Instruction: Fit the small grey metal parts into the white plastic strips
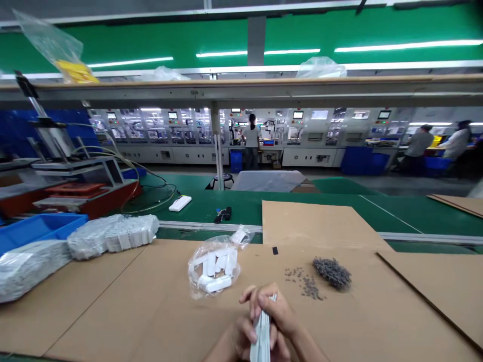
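Observation:
Both my hands meet at the bottom centre, closed around a stack of thin white flat parts (261, 334) held on edge. My left hand (238, 338) grips the stack from the left and below. My right hand (274, 314) wraps it from the right, fingers curled over the top. Just beyond the hands lies a clear plastic bag (215, 266) holding more white parts. To the right on the cardboard (132, 306) sits a pile of small dark grey screws (332, 273), with loose ones scattered beside it.
Wrapped bundles of white parts (113, 235) and a blue bin (33, 229) lie at the left. A green conveyor belt (415, 213) runs behind, carrying a cardboard sheet (317, 221) and a white device (180, 203). People stand at machines far back.

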The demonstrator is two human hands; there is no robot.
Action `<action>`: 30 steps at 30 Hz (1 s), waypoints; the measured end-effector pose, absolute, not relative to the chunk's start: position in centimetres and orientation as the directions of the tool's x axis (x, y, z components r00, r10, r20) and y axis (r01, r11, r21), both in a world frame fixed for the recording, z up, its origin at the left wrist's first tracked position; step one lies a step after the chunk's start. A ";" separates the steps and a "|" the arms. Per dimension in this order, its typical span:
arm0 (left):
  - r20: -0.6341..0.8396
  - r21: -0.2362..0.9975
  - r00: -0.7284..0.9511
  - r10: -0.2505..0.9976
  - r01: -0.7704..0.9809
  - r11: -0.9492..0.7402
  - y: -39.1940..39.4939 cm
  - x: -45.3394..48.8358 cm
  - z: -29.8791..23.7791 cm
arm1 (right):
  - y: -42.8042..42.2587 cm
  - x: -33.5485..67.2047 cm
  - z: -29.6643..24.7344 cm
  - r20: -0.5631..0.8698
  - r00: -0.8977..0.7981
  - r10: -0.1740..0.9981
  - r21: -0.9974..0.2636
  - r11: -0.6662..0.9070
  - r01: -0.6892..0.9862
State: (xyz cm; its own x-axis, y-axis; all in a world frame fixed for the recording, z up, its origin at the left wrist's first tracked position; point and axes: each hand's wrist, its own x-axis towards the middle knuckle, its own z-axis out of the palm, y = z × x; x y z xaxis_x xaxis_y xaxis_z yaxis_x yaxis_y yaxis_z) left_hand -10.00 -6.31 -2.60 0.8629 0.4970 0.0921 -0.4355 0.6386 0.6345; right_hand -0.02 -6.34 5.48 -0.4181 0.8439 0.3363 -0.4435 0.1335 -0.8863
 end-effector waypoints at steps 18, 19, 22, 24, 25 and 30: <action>-0.281 0.781 0.106 0.954 -0.553 0.292 -3.2 -9.3 0.9 | -4.5 9.9 1.3 0.202 -0.361 0.910 -0.754 0.380 0.536; -0.277 0.780 0.088 0.957 -0.560 0.277 -3.2 -9.3 0.7 | -4.5 9.8 1.1 0.208 -0.348 0.914 -0.740 0.380 0.556; -0.268 0.779 0.052 0.962 -0.575 0.248 -3.2 -9.6 0.4 | -4.5 9.3 0.8 0.240 -0.306 0.921 -0.711 0.381 0.591; -0.255 0.806 0.033 0.966 -0.545 0.232 -3.2 -9.7 0.3 | -4.5 9.0 0.8 0.264 -0.273 0.925 -0.728 0.377 0.573; -0.239 0.830 0.016 0.971 -0.515 0.213 -3.2 -9.7 0.3 | -4.6 8.8 0.9 0.271 -0.249 0.930 -0.751 0.366 0.550; -0.048 0.971 -0.131 0.990 -0.238 0.015 -3.2 -9.8 0.5 | -5.2 7.0 1.2 0.268 -0.167 0.949 -0.887 0.311 0.342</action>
State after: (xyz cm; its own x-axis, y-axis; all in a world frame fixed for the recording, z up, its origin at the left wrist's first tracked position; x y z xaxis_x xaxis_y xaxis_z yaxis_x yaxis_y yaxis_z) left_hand -9.78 -3.24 0.48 -0.1306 0.9903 -0.0477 -0.2384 0.0153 0.9710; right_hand 7.02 -5.19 1.18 -0.1671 0.9487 0.2684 0.3416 0.3111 -0.8869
